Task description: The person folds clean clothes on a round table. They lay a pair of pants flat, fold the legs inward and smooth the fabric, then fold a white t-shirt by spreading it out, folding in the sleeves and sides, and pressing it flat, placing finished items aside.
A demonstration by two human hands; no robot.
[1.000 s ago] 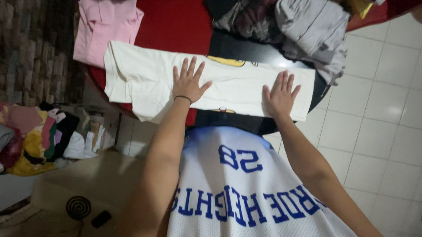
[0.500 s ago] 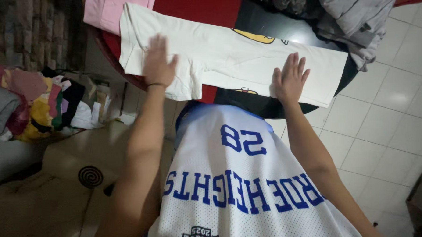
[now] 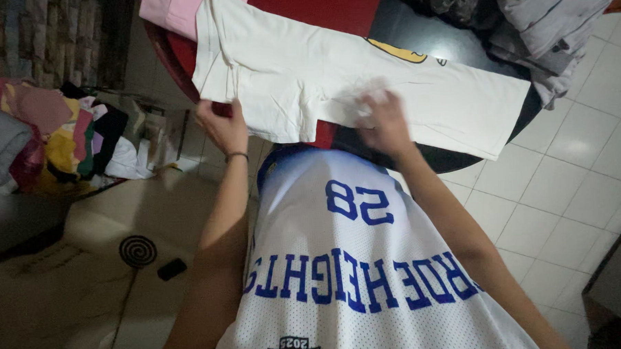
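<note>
A white T-shirt [image 3: 307, 78] with a yellow print lies folded lengthwise across a round table [image 3: 461, 159]. My left hand [image 3: 223, 126] grips the shirt's near left edge by the sleeve, fingers pinched on the cloth. My right hand [image 3: 381, 120] is blurred at the middle of the shirt's near edge. Its fingers look curled with white cloth bunched over them. A black band circles my left wrist. My white mesh jersey with blue print fills the lower part of the view.
A pink garment [image 3: 174, 11] lies at the table's far left on a red cloth [image 3: 304, 6]. A heap of grey and dark clothes [image 3: 546, 22] sits far right. Coloured clothes [image 3: 61, 135] are piled on the left. A spiral coil [image 3: 137, 251] and a small black object [image 3: 171, 269] lie on the floor.
Both hands left their flat, pressing pose. My left hand slid back to the shirt's near left edge and closed on it. My right hand moved left to the middle of the near edge.
</note>
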